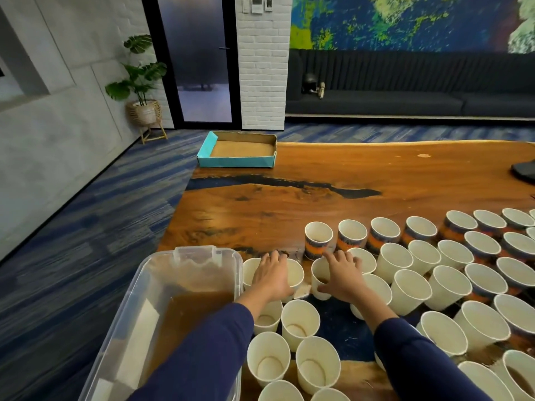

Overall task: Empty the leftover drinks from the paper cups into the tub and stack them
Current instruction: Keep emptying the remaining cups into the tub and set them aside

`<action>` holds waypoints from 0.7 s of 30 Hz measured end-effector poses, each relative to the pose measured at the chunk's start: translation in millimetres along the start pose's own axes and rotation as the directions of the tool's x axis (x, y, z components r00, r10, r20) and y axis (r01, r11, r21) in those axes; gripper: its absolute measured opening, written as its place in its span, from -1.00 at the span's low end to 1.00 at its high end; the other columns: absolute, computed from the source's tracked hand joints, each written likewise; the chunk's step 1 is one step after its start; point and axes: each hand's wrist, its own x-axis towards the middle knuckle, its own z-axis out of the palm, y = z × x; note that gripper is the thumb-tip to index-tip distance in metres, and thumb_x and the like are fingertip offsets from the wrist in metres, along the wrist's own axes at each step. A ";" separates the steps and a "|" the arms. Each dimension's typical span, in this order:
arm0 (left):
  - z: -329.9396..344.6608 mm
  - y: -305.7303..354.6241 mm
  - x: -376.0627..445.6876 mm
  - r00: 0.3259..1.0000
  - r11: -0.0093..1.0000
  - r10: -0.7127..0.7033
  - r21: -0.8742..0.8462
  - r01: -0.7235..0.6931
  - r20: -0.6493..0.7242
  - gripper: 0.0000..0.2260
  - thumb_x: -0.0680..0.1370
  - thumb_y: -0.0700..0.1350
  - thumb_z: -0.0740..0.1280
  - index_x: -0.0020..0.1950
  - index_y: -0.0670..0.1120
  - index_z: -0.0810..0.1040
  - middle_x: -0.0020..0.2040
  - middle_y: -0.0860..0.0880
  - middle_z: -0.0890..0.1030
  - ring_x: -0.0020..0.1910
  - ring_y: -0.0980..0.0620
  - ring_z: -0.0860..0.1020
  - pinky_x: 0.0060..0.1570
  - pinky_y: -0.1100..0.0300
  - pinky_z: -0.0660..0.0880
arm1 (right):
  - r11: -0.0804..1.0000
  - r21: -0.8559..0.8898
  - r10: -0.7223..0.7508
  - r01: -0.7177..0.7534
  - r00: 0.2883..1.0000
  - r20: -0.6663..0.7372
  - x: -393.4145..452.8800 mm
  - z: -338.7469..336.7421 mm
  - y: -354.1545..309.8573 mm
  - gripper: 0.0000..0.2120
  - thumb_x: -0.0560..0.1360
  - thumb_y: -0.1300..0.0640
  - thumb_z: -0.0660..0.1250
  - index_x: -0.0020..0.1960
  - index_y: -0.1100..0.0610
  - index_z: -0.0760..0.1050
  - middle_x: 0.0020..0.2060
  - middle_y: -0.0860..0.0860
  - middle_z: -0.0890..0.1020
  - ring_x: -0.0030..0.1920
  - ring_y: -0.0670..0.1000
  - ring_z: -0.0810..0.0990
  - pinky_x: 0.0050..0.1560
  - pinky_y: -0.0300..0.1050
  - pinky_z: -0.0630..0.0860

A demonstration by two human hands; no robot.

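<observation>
Several white paper cups with orange and blue bands stand on the wooden table (362, 180). A clear plastic tub (185, 285) at the table's left edge holds brown liquid. My left hand (270, 274) lies over the rim of a cup (295, 274) just right of the tub. My right hand (341, 277) grips another cup (320, 277) with brown liquid inside, thumb on its near side and fingers over its far rim. A row of banded cups (317, 240) stands just beyond both hands. Empty-looking cups (299, 319) stand between my forearms.
A shallow teal cardboard tray (237, 162) sits at the table's far left corner. A dark object (524, 170) lies at the right edge. Beyond the table are blue carpet, a dark sofa (405, 94), a potted plant (142, 91) and a glass door.
</observation>
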 end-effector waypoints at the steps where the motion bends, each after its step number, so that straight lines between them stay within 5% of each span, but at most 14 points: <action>1: -0.7 1.0 0.0 1.000 1.000 0.002 -0.024 -0.002 -0.018 -0.33 0.45 0.01 0.45 0.46 -0.11 0.22 0.40 -0.12 0.26 0.41 -0.12 0.22 0.37 0.07 0.22 | 1.000 0.008 0.000 0.000 1.000 -0.002 -2.8 0.0 0.8 -0.23 0.45 -0.12 0.39 0.50 0.07 0.08 0.40 0.09 0.27 0.40 0.13 0.23 0.41 0.07 0.11; 7: -12.2 6.1 -7.7 1.000 0.998 -0.007 -0.067 0.005 -0.022 -0.32 0.44 0.04 0.45 0.46 -0.07 0.20 0.39 -0.10 0.25 0.39 -0.16 0.23 0.36 0.04 0.22 | 0.979 0.198 0.054 -0.039 0.996 -0.072 -17.1 -14.5 -0.5 -0.30 0.45 -0.10 0.39 0.46 0.06 0.16 0.36 0.09 0.28 0.36 0.12 0.30 0.41 0.08 0.09; 21: -12.1 27.9 -20.6 0.996 0.999 0.049 -0.007 -0.048 0.078 -0.17 0.48 0.22 0.36 0.56 -0.09 0.02 0.54 -0.14 0.07 0.53 -0.18 0.01 0.48 -0.07 -0.15 | 0.948 0.319 0.047 -0.005 0.991 -0.124 -53.1 -64.9 22.5 -0.30 0.43 -0.07 0.44 0.45 0.03 0.20 0.39 0.10 0.24 0.38 0.14 0.25 0.42 0.02 0.06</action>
